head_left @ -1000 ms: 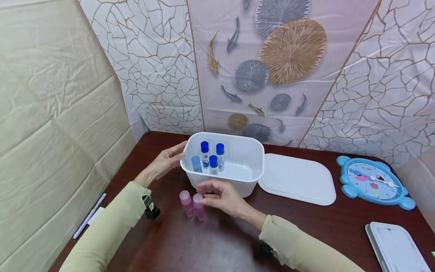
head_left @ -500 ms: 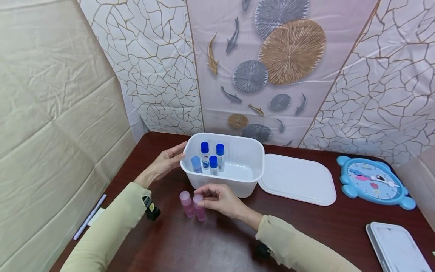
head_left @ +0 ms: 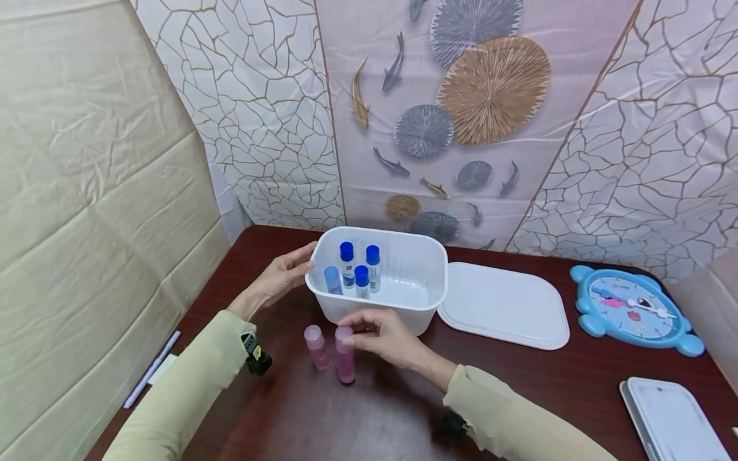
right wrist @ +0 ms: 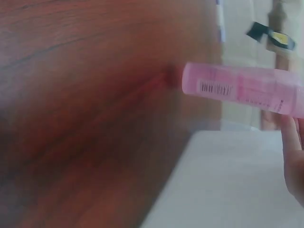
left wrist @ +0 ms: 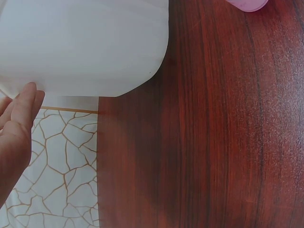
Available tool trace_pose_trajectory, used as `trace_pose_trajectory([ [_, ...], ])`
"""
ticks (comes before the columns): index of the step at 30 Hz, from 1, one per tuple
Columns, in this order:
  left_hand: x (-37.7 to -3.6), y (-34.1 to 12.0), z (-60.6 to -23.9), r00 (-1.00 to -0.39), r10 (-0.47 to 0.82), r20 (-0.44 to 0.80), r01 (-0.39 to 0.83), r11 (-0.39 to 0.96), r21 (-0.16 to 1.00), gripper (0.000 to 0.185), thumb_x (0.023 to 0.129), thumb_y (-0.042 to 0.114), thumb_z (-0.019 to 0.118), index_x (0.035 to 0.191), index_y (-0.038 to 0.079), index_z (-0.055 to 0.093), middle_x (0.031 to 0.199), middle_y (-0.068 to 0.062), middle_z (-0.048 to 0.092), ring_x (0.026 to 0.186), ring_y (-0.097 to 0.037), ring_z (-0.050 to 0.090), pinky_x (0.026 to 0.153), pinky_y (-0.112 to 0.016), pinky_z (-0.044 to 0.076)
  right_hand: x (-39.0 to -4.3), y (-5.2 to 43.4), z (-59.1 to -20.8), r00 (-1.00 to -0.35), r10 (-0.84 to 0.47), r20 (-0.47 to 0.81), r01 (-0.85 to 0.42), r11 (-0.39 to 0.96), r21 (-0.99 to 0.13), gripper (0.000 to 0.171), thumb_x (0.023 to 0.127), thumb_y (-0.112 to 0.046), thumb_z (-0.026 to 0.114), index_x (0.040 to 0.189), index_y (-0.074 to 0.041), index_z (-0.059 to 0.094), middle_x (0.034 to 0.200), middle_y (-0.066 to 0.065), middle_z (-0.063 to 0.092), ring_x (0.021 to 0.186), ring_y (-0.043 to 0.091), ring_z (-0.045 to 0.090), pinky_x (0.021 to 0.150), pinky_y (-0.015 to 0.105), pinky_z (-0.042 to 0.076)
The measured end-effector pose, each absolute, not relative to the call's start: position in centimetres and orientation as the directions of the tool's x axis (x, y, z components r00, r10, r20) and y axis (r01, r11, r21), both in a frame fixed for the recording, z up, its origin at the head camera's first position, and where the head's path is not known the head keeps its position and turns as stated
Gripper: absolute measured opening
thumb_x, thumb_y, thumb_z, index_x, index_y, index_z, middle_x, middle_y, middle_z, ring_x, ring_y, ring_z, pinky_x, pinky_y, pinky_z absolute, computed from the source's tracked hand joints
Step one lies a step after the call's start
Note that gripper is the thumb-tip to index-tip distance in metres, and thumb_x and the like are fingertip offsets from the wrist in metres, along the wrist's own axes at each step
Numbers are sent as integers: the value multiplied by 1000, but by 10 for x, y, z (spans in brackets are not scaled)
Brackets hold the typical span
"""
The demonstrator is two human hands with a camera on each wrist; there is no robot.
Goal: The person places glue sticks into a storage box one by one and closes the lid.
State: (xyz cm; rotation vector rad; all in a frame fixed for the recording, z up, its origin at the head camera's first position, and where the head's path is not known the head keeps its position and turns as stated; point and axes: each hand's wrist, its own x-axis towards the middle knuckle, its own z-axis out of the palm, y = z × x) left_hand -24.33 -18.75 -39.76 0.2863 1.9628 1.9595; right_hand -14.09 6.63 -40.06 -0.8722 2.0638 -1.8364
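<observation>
My right hand pinches the capped top of a small pink bottle in front of the bin. In the right wrist view this pink bottle shows a barcode, and its base stands out over the brown table. A second pink bottle stands upright just to its left. My left hand rests with extended fingers against the left end of the white plastic bin; its fingers touch the outer wall in the left wrist view. Inside the bin stand several small blue-capped bottles.
A white lid lies right of the bin. Beyond it are a blue animal-shaped clock and a white flat case. A thin pale stick lies by the left edge. Patterned cloth hangs behind the table.
My right hand has closed on the right pink bottle and shifted it a little right and nearer, opening a gap between the two. The left hand has stayed at the bin.
</observation>
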Motion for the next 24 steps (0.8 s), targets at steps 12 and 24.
trace_pose_trajectory([
  [12, -243, -188, -396, -916, 384, -115, -112, 30, 993, 60, 95, 17, 56, 149, 13, 29, 152, -10, 31, 133, -31, 40, 98, -33, 46, -154, 113, -318, -867, -428, 256, -272, -26, -962, 27, 85, -7, 68, 109, 2, 66, 99, -4, 70, 83, 7, 62, 74, 20, 53],
  [24, -243, -189, -396, -912, 393, -121, -111, 46, 993, 60, 94, 18, 57, 148, 14, 30, 151, -9, 33, 133, -32, 40, 103, -42, 41, -201, 151, -301, -920, -262, 293, -238, -224, -945, 23, 90, 0, 59, 99, -18, 70, 93, -1, 68, 84, 8, 65, 79, 25, 56],
])
